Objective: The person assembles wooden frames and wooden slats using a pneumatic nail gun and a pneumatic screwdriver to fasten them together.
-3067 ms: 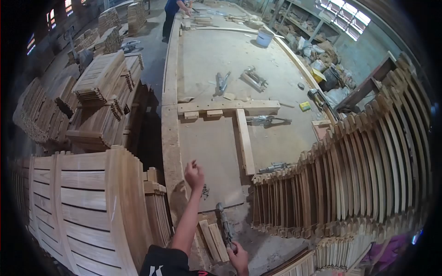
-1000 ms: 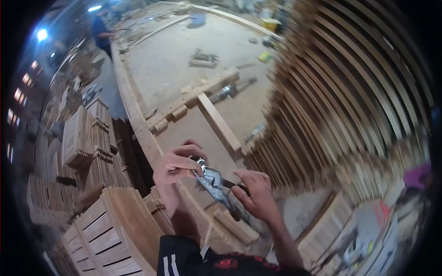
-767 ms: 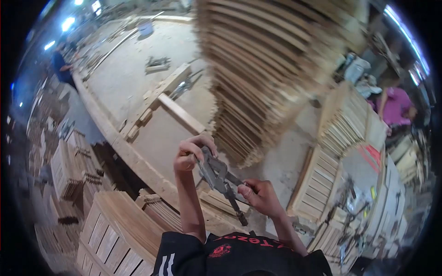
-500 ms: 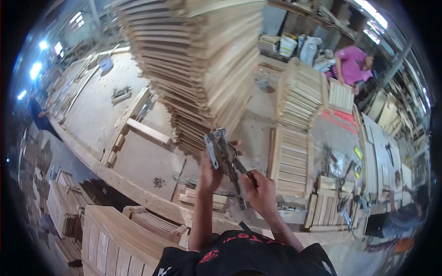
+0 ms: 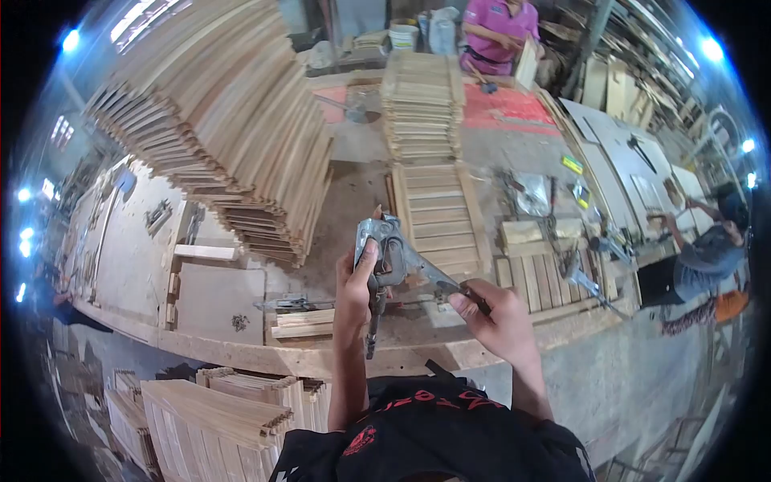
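Note:
A grey metal nail gun (image 5: pixel 391 255), worn and dark in places, is held above the workbench in front of my chest. My left hand (image 5: pixel 352 289) wraps round its head, thumb lying along the near side. A narrow arm, which looks like its magazine, slants down to the right. My right hand (image 5: pixel 499 321) grips the end of that arm between thumb and fingers. Another dark part with a fitting at its tip hangs straight down below my left hand. Whether any nails are inside I cannot see.
A tall stack of slatted wooden panels (image 5: pixel 233 136) rises at the left; more panels (image 5: pixel 442 213) lie ahead. Metal tools (image 5: pixel 582 277) rest at the right. A person in pink (image 5: pixel 502 36) handles a panel behind the bench; another person (image 5: pixel 711 257) works at the far right.
My view has swung right. The nail gun has been turned, its narrow arm now pointing right, and my right hand has moved outward, away from my left.

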